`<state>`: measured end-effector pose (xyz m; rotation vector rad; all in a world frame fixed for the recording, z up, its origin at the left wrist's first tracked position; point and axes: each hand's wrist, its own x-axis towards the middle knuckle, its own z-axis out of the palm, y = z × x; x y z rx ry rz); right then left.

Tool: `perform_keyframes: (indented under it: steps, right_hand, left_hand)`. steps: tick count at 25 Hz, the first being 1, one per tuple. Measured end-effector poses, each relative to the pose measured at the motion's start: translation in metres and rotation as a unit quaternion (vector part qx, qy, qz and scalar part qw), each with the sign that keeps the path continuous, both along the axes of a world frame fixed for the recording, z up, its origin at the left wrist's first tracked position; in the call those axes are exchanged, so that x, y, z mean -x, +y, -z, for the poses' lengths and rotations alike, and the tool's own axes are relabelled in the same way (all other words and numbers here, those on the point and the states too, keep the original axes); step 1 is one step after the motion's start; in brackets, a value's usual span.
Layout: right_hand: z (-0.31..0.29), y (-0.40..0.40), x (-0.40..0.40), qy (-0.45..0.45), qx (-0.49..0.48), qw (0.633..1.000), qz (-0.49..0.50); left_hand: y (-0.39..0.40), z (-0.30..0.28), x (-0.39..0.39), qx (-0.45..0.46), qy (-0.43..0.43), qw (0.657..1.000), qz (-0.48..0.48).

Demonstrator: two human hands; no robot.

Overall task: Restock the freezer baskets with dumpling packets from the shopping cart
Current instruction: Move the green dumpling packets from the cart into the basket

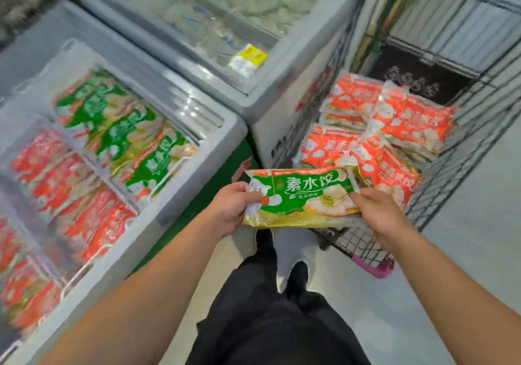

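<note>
— Why both hands?
— The left hand (231, 207) and right hand (377, 209) pinch the green dumpling packet (301, 198) by its ends, just beside the shopping cart (451, 150) — level, probably for the freezer basket (169, 173) left of it.

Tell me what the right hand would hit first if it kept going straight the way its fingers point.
The right hand points up-left into the green packet it grips; so that packet first, though depth is unclear.
</note>
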<state>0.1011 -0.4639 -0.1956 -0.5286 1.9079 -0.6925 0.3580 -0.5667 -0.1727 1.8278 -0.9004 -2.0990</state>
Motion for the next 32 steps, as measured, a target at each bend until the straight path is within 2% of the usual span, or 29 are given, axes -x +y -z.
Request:
perform_keyframes:
  steps: [4, 9, 11, 15, 20, 26, 32]
  right_hand:
    - [-0.023, -0.043, -0.053, 0.069, 0.089, 0.981, -0.156]
    - [-0.039, -0.096, -0.149, 0.083, 0.185, 0.923, -0.326]
    - [-0.039, -0.113, -0.190, 0.091, 0.210, 0.899, -0.372]
    - [-0.020, -0.128, -0.255, 0.091, 0.203, 0.880, -0.421]
    - [0.005, -0.138, -0.283, 0.138, 0.154, 0.895, -0.396]
    - [-0.001, -0.160, -0.292, 0.148, 0.041, 0.899, -0.411]
    - [-0.004, -0.174, -0.310, 0.126, 0.057, 0.939, -0.315]
  left_hand:
    - [0.032, -0.023, -0.070, 0.086, 0.009, 0.986, -0.143]
    - [0.066, -0.036, -0.162, 0.163, -0.033, 0.945, -0.282]
    - [0.077, -0.034, -0.197, 0.175, -0.049, 0.928, -0.326]
    - [0.091, -0.022, -0.249, 0.158, -0.065, 0.911, -0.375]
    - [0.082, 0.003, -0.279, 0.101, -0.068, 0.911, -0.395]
    - [0.057, 0.005, -0.304, -0.045, -0.007, 0.935, -0.352]
    - [0.036, 0.011, -0.324, 0.018, -0.010, 0.935, -0.354]
